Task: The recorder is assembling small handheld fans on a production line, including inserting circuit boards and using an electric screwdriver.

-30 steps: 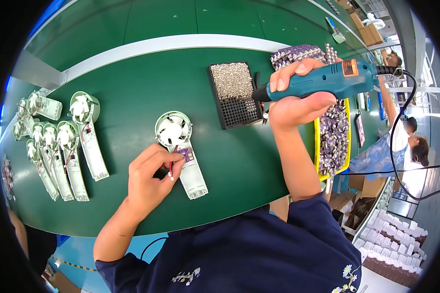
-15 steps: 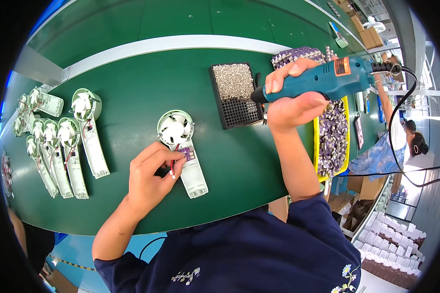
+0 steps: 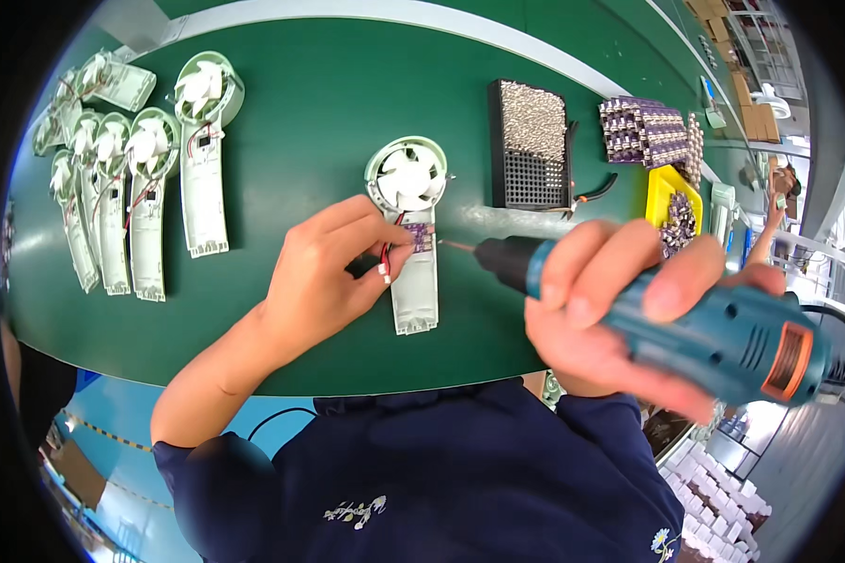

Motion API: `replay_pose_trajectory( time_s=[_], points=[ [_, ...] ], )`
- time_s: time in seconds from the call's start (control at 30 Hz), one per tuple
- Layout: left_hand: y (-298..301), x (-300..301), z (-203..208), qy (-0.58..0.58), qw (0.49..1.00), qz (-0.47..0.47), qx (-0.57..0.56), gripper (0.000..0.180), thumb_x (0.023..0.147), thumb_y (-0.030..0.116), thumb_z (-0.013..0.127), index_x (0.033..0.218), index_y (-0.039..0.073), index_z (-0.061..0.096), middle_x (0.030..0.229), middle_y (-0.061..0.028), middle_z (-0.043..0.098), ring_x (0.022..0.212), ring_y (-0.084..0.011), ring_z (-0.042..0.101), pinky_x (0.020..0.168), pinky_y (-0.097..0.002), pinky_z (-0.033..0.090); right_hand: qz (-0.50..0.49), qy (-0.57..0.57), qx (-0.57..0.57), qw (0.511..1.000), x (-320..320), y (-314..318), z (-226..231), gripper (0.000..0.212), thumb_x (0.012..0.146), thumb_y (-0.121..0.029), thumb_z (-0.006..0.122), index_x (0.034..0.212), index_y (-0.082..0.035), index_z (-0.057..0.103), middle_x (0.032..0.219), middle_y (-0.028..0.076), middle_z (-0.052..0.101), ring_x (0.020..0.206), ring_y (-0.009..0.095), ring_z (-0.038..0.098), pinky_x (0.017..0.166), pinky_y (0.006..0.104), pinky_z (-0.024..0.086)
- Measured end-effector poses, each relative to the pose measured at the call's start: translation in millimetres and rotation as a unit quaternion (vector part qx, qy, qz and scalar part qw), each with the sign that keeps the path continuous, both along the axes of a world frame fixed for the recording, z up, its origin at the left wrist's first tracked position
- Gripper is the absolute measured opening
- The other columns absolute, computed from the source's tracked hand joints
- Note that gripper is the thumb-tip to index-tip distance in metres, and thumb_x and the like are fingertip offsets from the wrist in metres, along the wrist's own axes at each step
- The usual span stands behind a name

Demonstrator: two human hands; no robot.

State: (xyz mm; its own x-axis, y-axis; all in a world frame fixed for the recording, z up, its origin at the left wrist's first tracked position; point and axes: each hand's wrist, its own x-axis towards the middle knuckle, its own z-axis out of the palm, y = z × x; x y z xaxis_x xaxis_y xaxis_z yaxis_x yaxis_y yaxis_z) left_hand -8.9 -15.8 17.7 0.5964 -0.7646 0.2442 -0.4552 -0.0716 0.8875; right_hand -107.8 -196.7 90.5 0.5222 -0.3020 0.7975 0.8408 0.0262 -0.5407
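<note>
Gripping a teal electric screwdriver (image 3: 723, 333), the right hand (image 3: 620, 310) is closed around its body, the bit tip just beside a small purple circuit board (image 3: 420, 235) on a pale green handheld fan half (image 3: 411, 230) lying mid-table (image 3: 300, 103). The left hand (image 3: 324, 277) pinches the fan's red wires, fingers curled. More fan halves (image 3: 131, 178) lie at far left; a black screw tray (image 3: 530, 145) sits beyond.
</note>
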Motion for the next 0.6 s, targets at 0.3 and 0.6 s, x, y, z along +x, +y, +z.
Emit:
replay_pose_trajectory(
  time_s=[0.3,0.6],
  points=[
    [3.3,-0.5,-3.4,0.006,1.0,0.002,-0.013,0.02,0.074,-0.007,0.075,0.091,0.003,0.07,0.082,-0.0077,0.064,0.07,-0.0233,0.066,0.061,-0.0358,0.053,0.049,0.007,-0.055,0.997,1.5,15.4,-10.0,0.091,0.099,-0.064,0.06,0.164,-0.021,0.014,0.114,0.014,0.056,0.062,0.026,0.055,0.048,0.0395,0.047],
    [3.3,-2.2,-8.6,0.014,1.0,0.009,-0.018,0.019,0.074,-0.006,0.076,0.09,0.004,0.07,0.081,-0.0075,0.064,0.07,-0.0242,0.067,0.061,-0.036,0.054,0.04,0.002,-0.044,0.998,1.5,24.9,-17.4,0.096,0.095,-0.066,0.062,0.165,-0.021,0.014,0.113,0.014,0.056,0.062,0.029,0.055,0.048,0.0409,0.047]
  ],
)
